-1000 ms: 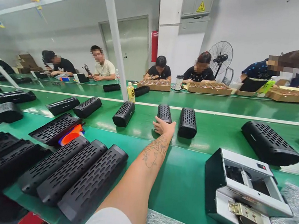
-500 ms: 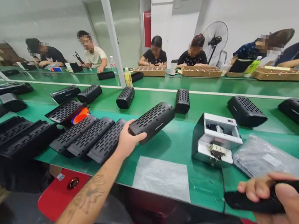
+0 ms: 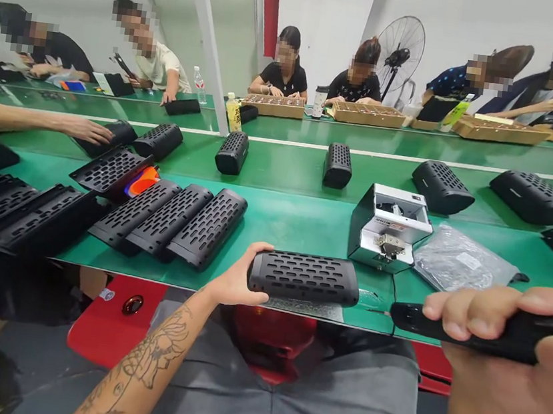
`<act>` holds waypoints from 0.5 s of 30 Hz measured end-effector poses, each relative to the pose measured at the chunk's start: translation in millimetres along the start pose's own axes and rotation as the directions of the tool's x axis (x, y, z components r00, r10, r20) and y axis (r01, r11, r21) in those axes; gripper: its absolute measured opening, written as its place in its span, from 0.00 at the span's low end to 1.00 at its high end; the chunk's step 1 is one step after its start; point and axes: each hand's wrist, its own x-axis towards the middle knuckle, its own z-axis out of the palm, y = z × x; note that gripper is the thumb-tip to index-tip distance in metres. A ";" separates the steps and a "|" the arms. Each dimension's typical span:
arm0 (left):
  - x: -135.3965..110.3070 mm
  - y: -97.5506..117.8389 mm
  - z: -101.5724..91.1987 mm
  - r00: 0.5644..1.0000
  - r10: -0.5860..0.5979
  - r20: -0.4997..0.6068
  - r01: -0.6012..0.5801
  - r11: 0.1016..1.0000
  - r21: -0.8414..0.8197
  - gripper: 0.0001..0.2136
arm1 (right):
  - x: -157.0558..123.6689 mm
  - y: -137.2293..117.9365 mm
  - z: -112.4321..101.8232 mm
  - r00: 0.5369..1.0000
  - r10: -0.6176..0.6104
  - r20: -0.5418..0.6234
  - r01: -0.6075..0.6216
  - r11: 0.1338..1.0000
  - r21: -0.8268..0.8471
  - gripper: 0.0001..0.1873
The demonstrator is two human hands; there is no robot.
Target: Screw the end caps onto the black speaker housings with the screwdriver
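Note:
My left hand [image 3: 234, 281] grips one end of a black slotted housing [image 3: 305, 276], with its slotted face turned up toward me. The housing is held near the table's front edge, over a grey mat [image 3: 304, 308] that it mostly hides. At the right, my right hand [image 3: 499, 318] is wrapped round a black electric screwdriver [image 3: 413, 321], its thin bit pointing left at the housing's right end and apart from it. Several more slotted housings [image 3: 211, 226] lie in a row to the left of my left hand.
A white-and-black screw feeder [image 3: 389, 227] stands right of centre, beside a clear plastic bag [image 3: 466, 260]. Housings [image 3: 339, 165] stand along the green belt behind. A co-worker's hand [image 3: 91, 132] reaches in from the left. People sit across the table.
My left hand has brought the housing down and right, toward the front edge, and turned it level. The screwdriver's bit has come into view. A co-worker's arm has reached in to a housing at left.

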 end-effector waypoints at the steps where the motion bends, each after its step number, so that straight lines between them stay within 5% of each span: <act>1: -0.5 -0.1 0.9 1.000 -0.008 0.004 0.008 1.000 0.013 0.48 | 2.1 1.0 9.4 0.999 -0.017 0.034 0.016 0.999 0.040 0.14; 6: -1.6 -5.5 6.3 1.000 0.012 -0.015 -0.012 1.000 -0.017 0.46 | 11.4 16.0 38.1 0.984 -0.042 0.172 0.026 0.995 0.095 0.11; 15: -0.3 -20.1 11.3 0.984 0.170 -0.051 -0.172 0.985 -0.025 0.46 | 16.3 26.0 46.4 0.968 0.070 0.240 -0.085 0.995 0.055 0.14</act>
